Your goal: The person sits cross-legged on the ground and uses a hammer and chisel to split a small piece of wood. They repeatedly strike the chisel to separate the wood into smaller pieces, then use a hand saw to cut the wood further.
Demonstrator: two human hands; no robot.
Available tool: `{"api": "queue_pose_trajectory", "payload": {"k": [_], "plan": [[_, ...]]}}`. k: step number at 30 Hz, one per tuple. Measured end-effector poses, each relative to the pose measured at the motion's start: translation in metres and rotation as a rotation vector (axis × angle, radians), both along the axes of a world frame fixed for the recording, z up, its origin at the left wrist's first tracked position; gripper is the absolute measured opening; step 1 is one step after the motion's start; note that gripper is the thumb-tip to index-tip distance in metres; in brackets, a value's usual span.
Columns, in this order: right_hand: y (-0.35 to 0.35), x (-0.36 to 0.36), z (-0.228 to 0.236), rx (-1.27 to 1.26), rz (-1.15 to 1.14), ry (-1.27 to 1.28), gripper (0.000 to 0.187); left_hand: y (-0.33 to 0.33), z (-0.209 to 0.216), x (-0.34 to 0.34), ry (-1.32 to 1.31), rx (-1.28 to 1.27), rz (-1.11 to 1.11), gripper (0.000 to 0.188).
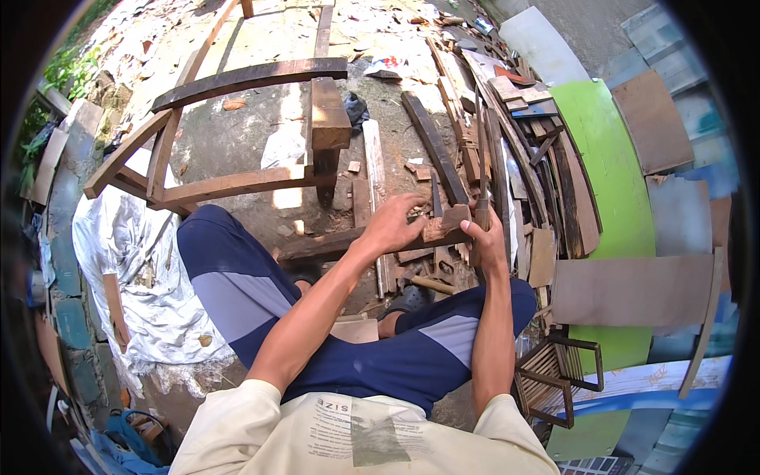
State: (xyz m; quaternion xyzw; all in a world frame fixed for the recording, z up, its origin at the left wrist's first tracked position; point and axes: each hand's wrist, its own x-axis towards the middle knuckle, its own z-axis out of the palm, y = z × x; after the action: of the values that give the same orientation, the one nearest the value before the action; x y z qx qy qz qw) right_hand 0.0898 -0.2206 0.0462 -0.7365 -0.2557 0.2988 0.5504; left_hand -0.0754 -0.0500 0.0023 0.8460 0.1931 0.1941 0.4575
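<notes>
My left hand (pixel 392 226) hovers at the near end of a short wooden piece, its fingers spread and curved, with nothing visible in them. That wooden piece (pixel 440 231) has a stepped, cut end and lies at the right end of a dark beam (pixel 324 244) across my knees' front. My right hand (pixel 491 240) is closed around the brown handle of a long narrow-bladed tool (pixel 480 162) standing upright; its thumb rests by the wooden piece. The tool's exact kind is unclear. A dark pointed strip (pixel 435 195) rises behind the wooden piece.
A wooden frame (pixel 237 186) with a thick post stands ahead left. A wooden-handled tool (pixel 432 284) lies between my feet. Timber scraps (pixel 546 134) pile up at right beside a green panel (pixel 609 158). A small slatted rack (pixel 558 376) stands near right; white sheeting (pixel 146 285) covers the left.
</notes>
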Motion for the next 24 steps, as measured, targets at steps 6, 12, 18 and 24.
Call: {"api": "queue_pose_trajectory", "payload": {"k": [6, 12, 18, 24], "plan": [[-0.023, 0.001, -0.005, -0.031, 0.051, -0.024, 0.053, -0.044, -0.009, 0.014, -0.028, -0.107, -0.094, 0.038], [-0.053, 0.0, -0.019, -0.089, 0.038, -0.041, 0.052, -0.072, -0.025, 0.015, -0.05, -0.147, -0.06, 0.025], [-0.069, -0.003, -0.036, -0.036, 0.007, -0.05, 0.049, -0.087, -0.03, 0.013, -0.171, 0.02, -0.045, 0.015], [-0.075, -0.006, -0.039, -0.024, -0.007, -0.069, 0.042, -0.097, -0.04, 0.015, -0.193, 0.006, -0.061, 0.013]]}}
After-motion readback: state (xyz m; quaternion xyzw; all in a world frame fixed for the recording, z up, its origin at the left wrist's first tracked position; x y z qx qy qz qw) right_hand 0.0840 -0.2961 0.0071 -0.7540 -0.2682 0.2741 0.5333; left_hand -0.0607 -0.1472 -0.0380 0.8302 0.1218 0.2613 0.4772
